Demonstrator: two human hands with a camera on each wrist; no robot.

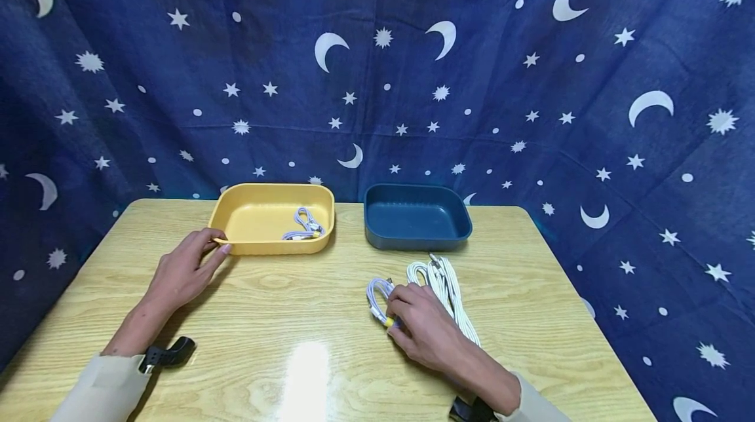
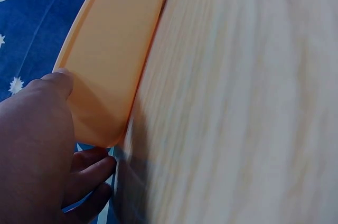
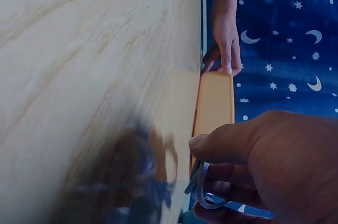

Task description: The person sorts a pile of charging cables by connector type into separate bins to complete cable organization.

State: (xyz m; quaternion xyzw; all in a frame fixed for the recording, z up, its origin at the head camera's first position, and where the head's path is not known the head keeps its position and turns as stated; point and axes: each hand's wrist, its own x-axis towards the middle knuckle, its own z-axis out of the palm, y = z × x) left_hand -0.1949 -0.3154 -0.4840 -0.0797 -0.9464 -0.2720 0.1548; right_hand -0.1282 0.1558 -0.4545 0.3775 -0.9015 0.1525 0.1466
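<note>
In the head view my left hand pinches the front left corner of a yellow plastic bin between thumb and fingers. Inside that bin, toward its right end, lies a bundled lavender cable. My right hand holds another coiled lavender cable with a yellow tie, low over the table; the hand hides part of the coil. The right wrist view shows this cable between thumb and curled fingers. Just beyond and beside the right hand, a white cable bundle lies on the table, partly covered by the forearm.
A dark blue bin stands at the back right of the wooden table, to the right of the yellow one. Behind the table hangs a blue curtain with white moons and stars.
</note>
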